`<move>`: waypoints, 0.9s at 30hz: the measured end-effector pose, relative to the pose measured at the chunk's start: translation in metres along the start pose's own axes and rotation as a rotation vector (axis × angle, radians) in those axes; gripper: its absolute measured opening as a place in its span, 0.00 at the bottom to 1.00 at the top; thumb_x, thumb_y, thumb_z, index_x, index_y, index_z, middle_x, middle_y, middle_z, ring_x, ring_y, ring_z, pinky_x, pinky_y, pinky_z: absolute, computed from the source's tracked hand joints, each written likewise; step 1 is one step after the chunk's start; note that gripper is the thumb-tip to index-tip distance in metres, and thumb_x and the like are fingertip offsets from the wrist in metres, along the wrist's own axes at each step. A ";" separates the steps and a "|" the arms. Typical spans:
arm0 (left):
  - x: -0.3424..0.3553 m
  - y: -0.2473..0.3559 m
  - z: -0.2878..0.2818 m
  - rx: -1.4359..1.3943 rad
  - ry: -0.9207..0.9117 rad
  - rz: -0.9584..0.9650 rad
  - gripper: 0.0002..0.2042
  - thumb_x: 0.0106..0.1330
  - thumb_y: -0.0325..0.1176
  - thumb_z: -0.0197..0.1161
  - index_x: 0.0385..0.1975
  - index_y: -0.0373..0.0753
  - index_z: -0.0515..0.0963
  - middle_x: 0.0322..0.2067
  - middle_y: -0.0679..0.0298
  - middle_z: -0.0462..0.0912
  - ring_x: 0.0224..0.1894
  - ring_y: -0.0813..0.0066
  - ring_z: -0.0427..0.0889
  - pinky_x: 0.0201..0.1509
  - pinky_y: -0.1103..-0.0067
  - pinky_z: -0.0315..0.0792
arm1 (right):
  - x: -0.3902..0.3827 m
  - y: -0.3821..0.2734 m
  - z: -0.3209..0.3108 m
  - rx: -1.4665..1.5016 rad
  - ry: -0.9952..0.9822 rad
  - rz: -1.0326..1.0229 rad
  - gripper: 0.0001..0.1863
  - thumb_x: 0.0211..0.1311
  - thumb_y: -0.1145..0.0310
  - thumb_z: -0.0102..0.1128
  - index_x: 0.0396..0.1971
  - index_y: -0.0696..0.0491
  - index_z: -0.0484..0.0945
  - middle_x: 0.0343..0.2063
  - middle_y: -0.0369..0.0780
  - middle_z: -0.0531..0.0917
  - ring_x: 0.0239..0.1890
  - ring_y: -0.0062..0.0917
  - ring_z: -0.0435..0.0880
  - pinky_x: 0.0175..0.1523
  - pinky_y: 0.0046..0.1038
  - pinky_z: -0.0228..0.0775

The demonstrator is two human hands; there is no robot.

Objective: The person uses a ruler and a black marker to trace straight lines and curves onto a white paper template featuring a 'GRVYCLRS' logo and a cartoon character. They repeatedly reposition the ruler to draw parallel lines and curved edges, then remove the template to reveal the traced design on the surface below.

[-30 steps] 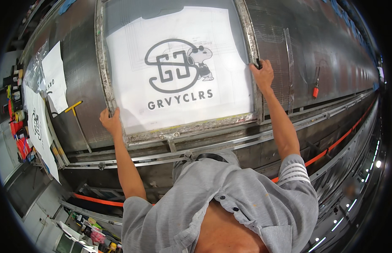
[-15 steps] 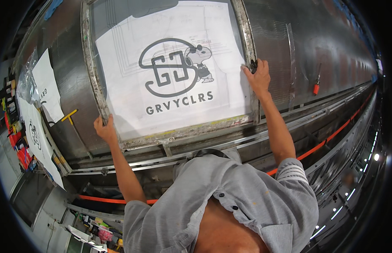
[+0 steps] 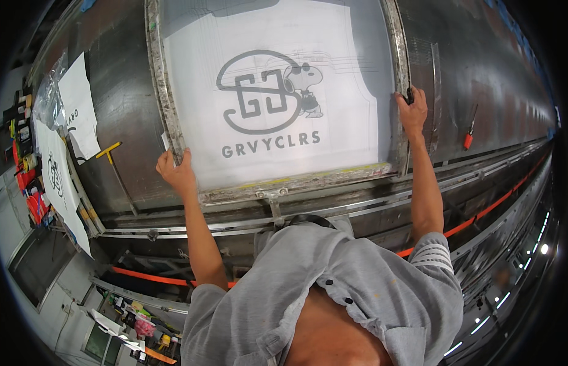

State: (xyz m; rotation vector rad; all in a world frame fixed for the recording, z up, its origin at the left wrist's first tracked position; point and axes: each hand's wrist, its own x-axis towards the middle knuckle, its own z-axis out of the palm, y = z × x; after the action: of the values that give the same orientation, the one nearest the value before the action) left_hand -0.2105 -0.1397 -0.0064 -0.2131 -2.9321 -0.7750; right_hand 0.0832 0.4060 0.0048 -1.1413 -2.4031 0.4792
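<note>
My left hand (image 3: 177, 174) is closed around the left rail of a worn screen printing frame (image 3: 296, 182), close to its lower left corner. On the right rail my right hand (image 3: 412, 111) grips at about mid-height, with a small black thing (image 3: 409, 95) by its fingers that I cannot make out. Inside the frame, a white sheet (image 3: 192, 131) shows through the translucent mesh (image 3: 378, 55). A dark round emblem with lettering and a cartoon dog (image 3: 259, 91) appears there. The frame lies on a long dark table (image 3: 122, 79), and its top edge is out of view.
Two printed paper sheets (image 3: 82, 113) (image 3: 59, 177) lie at the left, beside clear plastic (image 3: 50, 97). A T-shaped tool with a yellow handle (image 3: 110, 149) rests nearby. Right of the frame is a red-handled tool (image 3: 468, 141). A metal rail (image 3: 351, 202) runs along the near edge.
The frame has slid to the right across the table, with both hands still on its rails. The view has also shifted a little. The emblem has moved less than the frame.
</note>
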 end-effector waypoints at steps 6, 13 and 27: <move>-0.012 0.017 0.023 -0.067 0.029 0.009 0.23 0.53 0.33 0.78 0.47 0.27 0.83 0.43 0.58 0.80 0.50 0.59 0.75 0.56 0.65 0.70 | 0.013 0.033 -0.006 -0.074 0.003 -0.021 0.23 0.54 0.62 0.70 0.47 0.59 0.81 0.38 0.44 0.80 0.40 0.42 0.82 0.46 0.37 0.73; -0.022 0.034 0.033 -0.168 -0.045 -0.095 0.23 0.54 0.32 0.77 0.49 0.28 0.82 0.44 0.57 0.79 0.51 0.59 0.76 0.56 0.68 0.71 | 0.015 0.053 -0.008 -0.100 -0.010 -0.015 0.23 0.56 0.59 0.69 0.48 0.58 0.81 0.39 0.43 0.80 0.41 0.42 0.82 0.47 0.37 0.73; -0.022 0.044 0.021 -0.186 -0.101 -0.211 0.23 0.54 0.27 0.74 0.50 0.26 0.80 0.45 0.57 0.77 0.43 0.65 0.79 0.44 0.73 0.74 | 0.020 0.043 -0.001 -0.069 -0.069 -0.041 0.24 0.55 0.67 0.71 0.48 0.65 0.79 0.40 0.48 0.79 0.41 0.44 0.80 0.47 0.36 0.73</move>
State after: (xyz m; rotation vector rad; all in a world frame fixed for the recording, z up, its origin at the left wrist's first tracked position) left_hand -0.1833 -0.0939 -0.0060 0.0471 -3.0101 -1.0986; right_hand 0.1001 0.4480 -0.0104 -1.1197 -2.5150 0.4320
